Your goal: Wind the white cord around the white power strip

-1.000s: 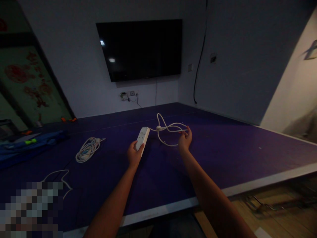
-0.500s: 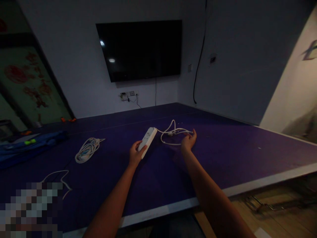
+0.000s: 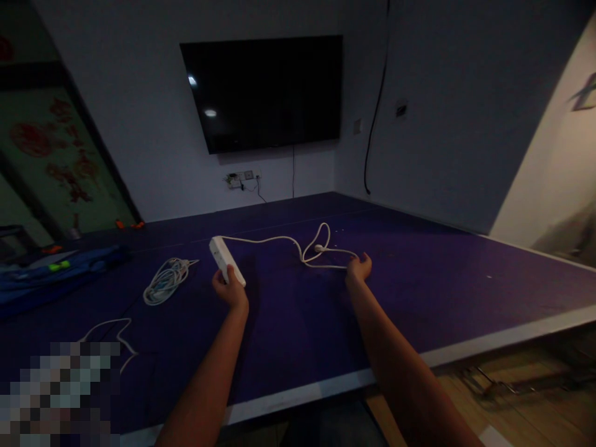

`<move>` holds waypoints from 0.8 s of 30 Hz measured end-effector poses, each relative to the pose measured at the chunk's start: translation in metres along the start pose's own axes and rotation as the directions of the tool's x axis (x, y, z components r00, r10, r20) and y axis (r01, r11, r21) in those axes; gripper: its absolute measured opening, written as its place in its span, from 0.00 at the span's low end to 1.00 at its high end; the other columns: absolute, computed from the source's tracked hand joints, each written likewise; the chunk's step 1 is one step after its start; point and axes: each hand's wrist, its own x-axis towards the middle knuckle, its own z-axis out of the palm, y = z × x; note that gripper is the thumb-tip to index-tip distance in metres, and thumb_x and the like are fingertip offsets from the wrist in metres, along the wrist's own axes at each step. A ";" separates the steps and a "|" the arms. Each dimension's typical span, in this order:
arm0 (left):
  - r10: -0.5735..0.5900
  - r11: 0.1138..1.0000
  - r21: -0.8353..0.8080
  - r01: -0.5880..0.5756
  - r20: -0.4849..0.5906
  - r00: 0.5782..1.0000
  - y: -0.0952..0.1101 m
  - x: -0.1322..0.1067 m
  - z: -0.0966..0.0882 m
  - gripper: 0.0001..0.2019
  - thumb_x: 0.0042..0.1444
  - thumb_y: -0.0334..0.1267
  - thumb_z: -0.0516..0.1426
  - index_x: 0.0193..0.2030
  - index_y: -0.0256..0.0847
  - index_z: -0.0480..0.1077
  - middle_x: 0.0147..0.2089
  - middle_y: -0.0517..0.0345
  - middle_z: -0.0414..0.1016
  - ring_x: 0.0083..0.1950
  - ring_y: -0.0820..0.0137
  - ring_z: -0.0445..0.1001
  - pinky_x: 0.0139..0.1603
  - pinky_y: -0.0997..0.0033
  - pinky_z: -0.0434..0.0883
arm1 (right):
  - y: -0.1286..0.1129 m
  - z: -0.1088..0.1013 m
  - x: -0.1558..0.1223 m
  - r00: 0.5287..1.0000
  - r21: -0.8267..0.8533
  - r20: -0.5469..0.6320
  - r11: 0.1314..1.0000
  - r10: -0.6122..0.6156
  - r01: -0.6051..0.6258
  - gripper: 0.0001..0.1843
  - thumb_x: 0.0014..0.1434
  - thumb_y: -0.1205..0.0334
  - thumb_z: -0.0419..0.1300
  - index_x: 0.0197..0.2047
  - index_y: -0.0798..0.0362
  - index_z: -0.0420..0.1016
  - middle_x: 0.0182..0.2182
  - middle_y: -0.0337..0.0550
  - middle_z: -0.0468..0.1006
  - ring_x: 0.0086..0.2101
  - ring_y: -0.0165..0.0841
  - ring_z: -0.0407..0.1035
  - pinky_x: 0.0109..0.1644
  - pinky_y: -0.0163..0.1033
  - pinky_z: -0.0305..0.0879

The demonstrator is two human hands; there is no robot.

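the step in hand looked like the straightening of a white cord [image 3: 274,239] across the purple bench [image 3: 419,292]: the left hand [image 3: 230,290] was clenched round the near end of a white power strip [image 3: 225,267], lifted a little above the bench and tilted, while the right hand [image 3: 358,269] pinched the cord well to the right of the strip, fingers curled shut on it near a loose loop with the plug [image 3: 319,248] lying in it. from the strip the cord ran nearly taut to that loop. in my judgement the next move called for the loop to be drawn out or gathered evenly, with the strip kept firm so it would not twist. left of the strip lay a coiled white cable [image 3: 164,280], and nearer than that, another loose white wire [image 3: 112,326]. behind the strip, on the wall, hung a dark television [image 3: 265,93].
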 end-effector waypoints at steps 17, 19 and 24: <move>0.754 0.624 0.085 -0.777 0.196 0.627 -0.001 -0.009 -0.010 0.30 0.58 0.49 0.52 0.62 0.33 0.53 0.57 0.34 0.63 0.60 0.55 0.63 0.58 0.54 0.61 | -0.052 -0.001 -0.029 0.907 -0.247 0.006 0.878 -0.422 0.410 0.25 0.61 0.59 0.44 0.54 0.65 0.68 0.52 0.62 0.71 0.54 0.44 0.63 0.58 0.51 0.55; 0.852 0.432 0.080 -0.898 0.289 0.436 -0.002 -0.011 -0.011 0.29 0.59 0.46 0.51 0.62 0.31 0.53 0.57 0.33 0.63 0.60 0.54 0.61 0.58 0.52 0.60 | -0.062 0.001 -0.043 0.836 -0.164 0.124 0.820 -0.535 0.549 0.26 0.64 0.57 0.40 0.53 0.61 0.70 0.49 0.57 0.74 0.51 0.41 0.66 0.55 0.48 0.59; 0.889 0.229 0.000 -0.973 0.407 0.209 -0.001 -0.018 -0.010 0.28 0.60 0.42 0.50 0.64 0.32 0.50 0.58 0.32 0.62 0.61 0.54 0.61 0.56 0.51 0.61 | -0.080 0.002 -0.080 0.563 0.028 0.402 0.624 -0.722 0.781 0.26 0.66 0.54 0.38 0.51 0.56 0.72 0.43 0.51 0.77 0.44 0.37 0.69 0.50 0.44 0.63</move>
